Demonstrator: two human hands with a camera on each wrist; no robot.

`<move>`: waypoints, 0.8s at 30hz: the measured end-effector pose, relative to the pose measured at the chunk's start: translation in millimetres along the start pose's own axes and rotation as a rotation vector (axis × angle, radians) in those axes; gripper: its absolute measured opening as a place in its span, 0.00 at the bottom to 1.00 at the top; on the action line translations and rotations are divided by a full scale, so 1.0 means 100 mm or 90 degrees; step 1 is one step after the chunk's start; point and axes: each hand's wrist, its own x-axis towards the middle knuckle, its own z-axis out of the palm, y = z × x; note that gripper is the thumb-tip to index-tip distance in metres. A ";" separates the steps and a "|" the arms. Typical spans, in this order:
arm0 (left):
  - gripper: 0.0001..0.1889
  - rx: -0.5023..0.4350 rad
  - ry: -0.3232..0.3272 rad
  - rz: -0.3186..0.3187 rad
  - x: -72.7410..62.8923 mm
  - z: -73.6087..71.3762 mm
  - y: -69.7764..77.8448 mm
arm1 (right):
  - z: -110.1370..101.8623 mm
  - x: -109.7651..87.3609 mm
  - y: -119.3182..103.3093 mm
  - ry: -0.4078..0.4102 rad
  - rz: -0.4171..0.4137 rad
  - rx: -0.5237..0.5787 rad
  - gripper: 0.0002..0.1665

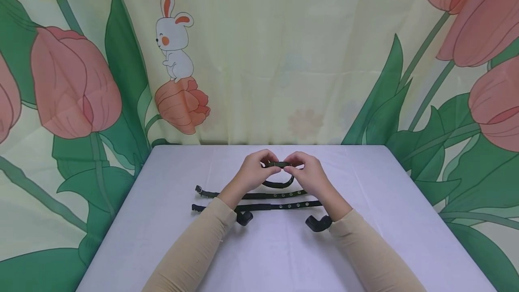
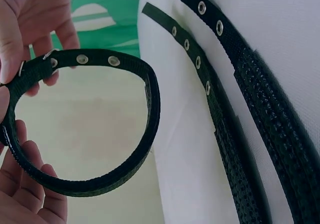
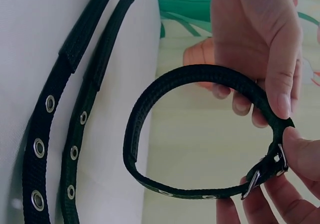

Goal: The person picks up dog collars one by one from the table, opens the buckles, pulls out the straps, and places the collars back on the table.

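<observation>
A dark collar is held up above the table, bent into a round loop with its buckle fastened over the eyelet end. My left hand pinches the band from the left, close to the buckle. On the other side my right hand grips the buckle end between thumb and fingers. The fingertips of both hands nearly meet at the top of the loop. Below, two more dark collars lie stretched out side by side, the farther collar and the nearer collar, their metal eyelets toward the right.
The white table reaches back to a curtain printed with tulips and a rabbit. A black wrist camera sits at the left wrist and another black wrist camera at the right. The sleeves partly cover the nearer collar.
</observation>
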 end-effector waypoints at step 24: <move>0.08 -0.015 0.032 -0.012 -0.02 -0.10 0.01 | 0.13 -0.01 -0.07 0.027 0.038 0.070 0.07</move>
